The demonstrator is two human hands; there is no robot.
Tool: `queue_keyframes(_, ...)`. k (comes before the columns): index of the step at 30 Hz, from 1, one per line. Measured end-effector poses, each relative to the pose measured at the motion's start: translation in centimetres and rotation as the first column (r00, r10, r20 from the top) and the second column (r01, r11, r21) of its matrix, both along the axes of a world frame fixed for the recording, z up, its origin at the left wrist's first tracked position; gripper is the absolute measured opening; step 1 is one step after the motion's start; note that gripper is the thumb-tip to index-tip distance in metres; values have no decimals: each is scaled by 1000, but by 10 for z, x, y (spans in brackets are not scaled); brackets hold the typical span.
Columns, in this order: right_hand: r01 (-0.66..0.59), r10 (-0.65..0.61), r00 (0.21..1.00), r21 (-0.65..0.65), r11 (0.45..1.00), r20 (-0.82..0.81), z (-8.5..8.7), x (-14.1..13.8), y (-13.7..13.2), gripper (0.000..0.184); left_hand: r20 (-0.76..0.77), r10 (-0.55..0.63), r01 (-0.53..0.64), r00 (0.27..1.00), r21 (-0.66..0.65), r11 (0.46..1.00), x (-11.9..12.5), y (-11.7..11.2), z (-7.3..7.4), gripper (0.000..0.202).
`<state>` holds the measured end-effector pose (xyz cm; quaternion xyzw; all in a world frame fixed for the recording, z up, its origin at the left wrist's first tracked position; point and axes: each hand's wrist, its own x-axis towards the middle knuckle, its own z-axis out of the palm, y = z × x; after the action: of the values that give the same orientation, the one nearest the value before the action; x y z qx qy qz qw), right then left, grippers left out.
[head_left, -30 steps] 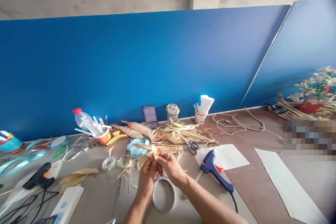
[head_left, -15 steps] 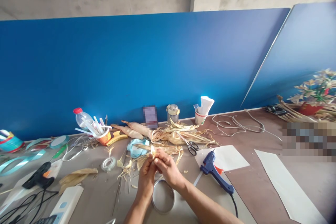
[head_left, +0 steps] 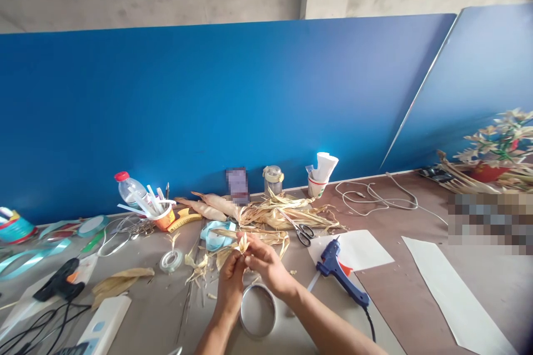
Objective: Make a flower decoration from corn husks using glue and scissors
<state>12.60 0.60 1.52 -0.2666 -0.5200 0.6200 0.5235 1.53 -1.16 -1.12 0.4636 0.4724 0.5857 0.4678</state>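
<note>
My left hand [head_left: 230,283] and my right hand [head_left: 265,264] meet over the table's middle, both pinching a small folded piece of dry corn husk [head_left: 242,243] between the fingertips. The husk piece sticks up a little above my fingers. Just under my wrists lies a metal ring [head_left: 258,311] flat on the table. A heap of loose dry corn husks [head_left: 283,213] lies right behind my hands, with scissors [head_left: 302,230] on its right edge.
A blue glue gun [head_left: 339,273] lies on white paper [head_left: 353,248] to the right, a black glue gun [head_left: 58,284] to the left. A tape roll [head_left: 171,260], an orange cup of sticks [head_left: 163,214], a water bottle [head_left: 127,187], a jar [head_left: 272,178] and a blue partition [head_left: 208,105] stand behind.
My hands have shifted slightly while working the husk piece between the fingers; the husk tip now shows more clearly above them. Nothing else on the table has moved.
</note>
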Motion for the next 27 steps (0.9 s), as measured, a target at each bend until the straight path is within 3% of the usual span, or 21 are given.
queue_keyframes(3, -54, 26, 985, -161, 985, -172, 5, 7, 6, 39, 15, 15, -15, 1000, 30, 999, -1, 1, 1, 26)
queue_keyframes(5, -86, 43, 976, -195, 977, -212, 10, 13, 10, 37, -32, -2, 4, 999, 60, 998, -2, 1, 2, 26)
queue_keyframes(11, -222, 198, 972, -211, 952, -127, 30, 25, 12, 27, -167, -75, 91, 983, 87, 992, -6, 0, 2, 26)
queue_keyframes(18, -120, 133, 991, -300, 946, 24, 32, 31, 15, 17, -118, -145, 155, 982, 77, 985, -3, -4, 7, 27)
queue_keyframes(22, 15, 29, 981, -226, 974, 190, 36, 30, 13, 10, -148, -126, 143, 981, 110, 984, -2, -6, 7, 24)
queue_keyframes(27, 72, -28, 917, -97, 993, 398, 40, 31, 10, 15, -171, -225, 242, 959, 86, 967, -5, -9, 7, 24)
